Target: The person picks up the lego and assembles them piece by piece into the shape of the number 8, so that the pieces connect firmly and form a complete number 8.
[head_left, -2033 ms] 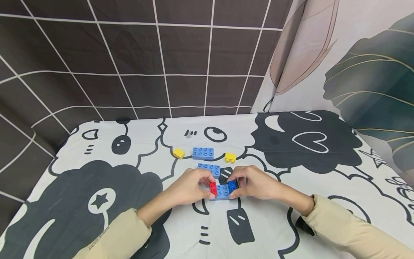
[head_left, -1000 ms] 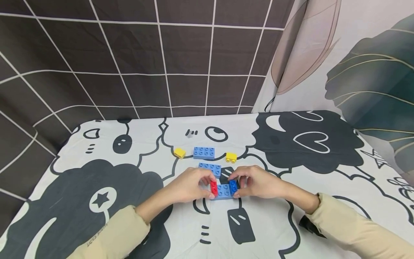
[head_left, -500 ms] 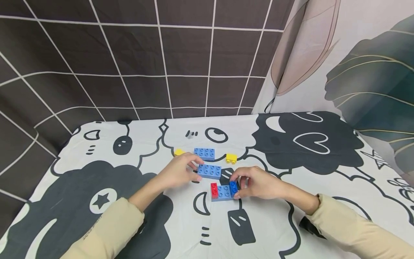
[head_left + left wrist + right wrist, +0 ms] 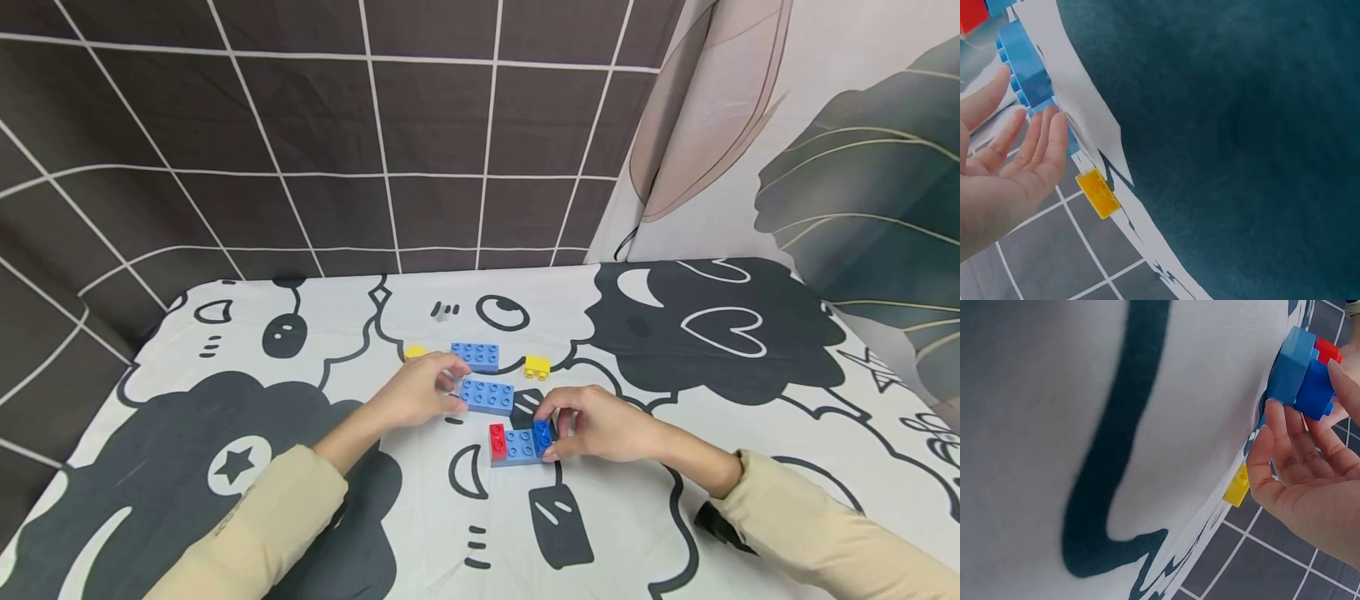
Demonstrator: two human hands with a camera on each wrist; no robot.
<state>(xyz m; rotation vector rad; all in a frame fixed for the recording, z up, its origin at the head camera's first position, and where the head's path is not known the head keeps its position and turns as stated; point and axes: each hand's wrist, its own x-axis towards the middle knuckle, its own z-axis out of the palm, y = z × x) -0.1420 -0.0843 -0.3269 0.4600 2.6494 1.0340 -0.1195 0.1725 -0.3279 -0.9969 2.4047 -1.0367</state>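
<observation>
My right hand [image 4: 603, 423] pinches a small dark blue brick [image 4: 542, 433] between thumb and fingers. That brick sits on the right end of a light blue brick [image 4: 520, 448], and a red brick [image 4: 497, 442] sits on its left end. My left hand [image 4: 416, 392] is at the left end of another light blue brick [image 4: 487, 397], thumb near its front corner and fingers near its back corner. In the left wrist view the fingers of the left hand [image 4: 1022, 156] are loosely extended beside this brick [image 4: 1025, 65]; firm contact cannot be told.
Farther back lie a third light blue brick [image 4: 475, 357], a yellow brick [image 4: 537, 367] to its right and another yellow brick [image 4: 415, 352] to its left, partly hidden by the left hand. A patterned cloth [image 4: 420, 517] covers the surface; a dark gridded curtain [image 4: 315, 133] hangs behind.
My left hand has let go of the red brick and moved up and left to the middle light blue brick. My right hand has stayed at the dark blue brick.
</observation>
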